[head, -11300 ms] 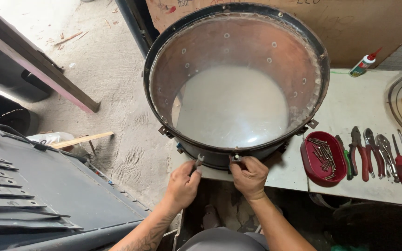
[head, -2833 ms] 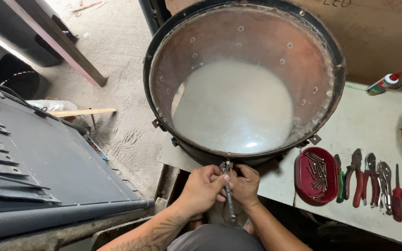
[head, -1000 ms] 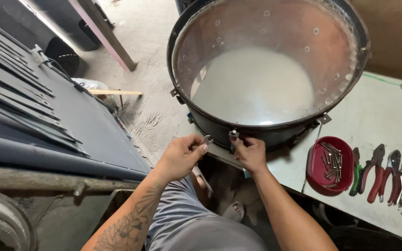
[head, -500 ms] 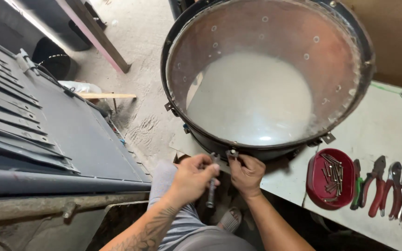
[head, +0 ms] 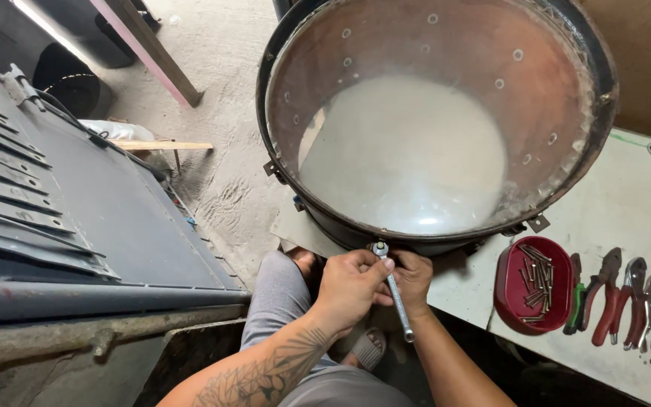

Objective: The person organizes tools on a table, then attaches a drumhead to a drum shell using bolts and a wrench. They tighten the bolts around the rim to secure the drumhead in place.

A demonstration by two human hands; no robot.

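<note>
Head view: a person's left hand [head: 349, 280] is closed around the upper shaft of a slim metal wrench [head: 392, 286], whose ring end sits on a fitting at the near rim of a large open drum shell [head: 340, 113] resting on the edge of a pale workbench [head: 627, 203]; the right hand [head: 414, 277] is curled just behind the wrench, touching the left, though whether it pinches the fitting itself cannot be told; a red tray of screws [head: 534, 283] lies near on the bench, with red-handled pliers [head: 618, 295] just beyond; the risks, by judgement: the wrench could slip off the small fitting under force and drive knuckles into the rim; the shell, overhanging the bench edge, could tip toward the person's lap; a loosened part could drop to the sandy floor [head: 227, 83].
</note>
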